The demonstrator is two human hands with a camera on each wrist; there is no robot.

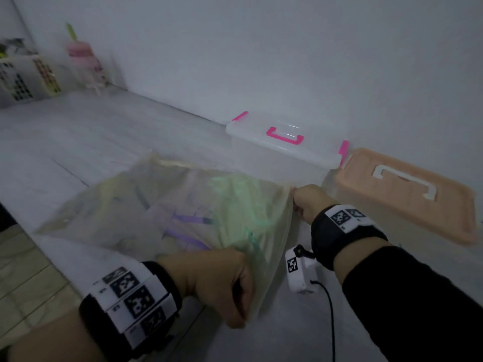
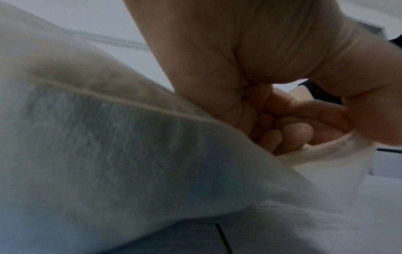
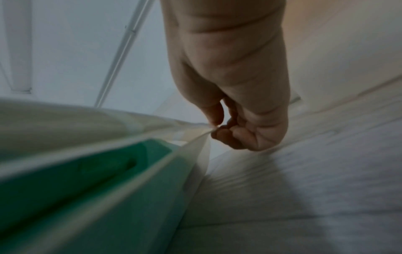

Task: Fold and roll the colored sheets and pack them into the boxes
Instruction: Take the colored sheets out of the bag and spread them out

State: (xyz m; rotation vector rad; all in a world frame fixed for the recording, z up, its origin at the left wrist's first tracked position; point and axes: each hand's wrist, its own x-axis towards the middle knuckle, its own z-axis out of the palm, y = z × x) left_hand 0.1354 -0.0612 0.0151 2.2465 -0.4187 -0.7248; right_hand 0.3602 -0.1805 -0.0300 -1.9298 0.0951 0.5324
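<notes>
Fingers (image 2: 289, 135) of left hand (image 1: 219, 283) clenched on near edge of pale yellow sheet (image 1: 162, 205); right hand (image 1: 309, 202) pinches far corner. Sheet raised over floor (image 1: 104, 126), beside clear box (image 1: 282, 152) and orange lid (image 1: 407, 194).

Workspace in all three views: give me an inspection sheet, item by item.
Surface: pale grey wood-grain floor, dim light.
Job's things: sheer yellowish fabric sheet lifted, with green and purple sheets showing through it; clear plastic box with pink handle and clips, lid on; peach plastic lid with white handle beside it.
Clutter: white perforated basket and pink object at far left wall, blurred.
Hands: left hand grips the sheet's near edge; right hand pinches its far corner.
Cables: black cable from the white wrist camera.
Surroundings: plain white wall.
</notes>
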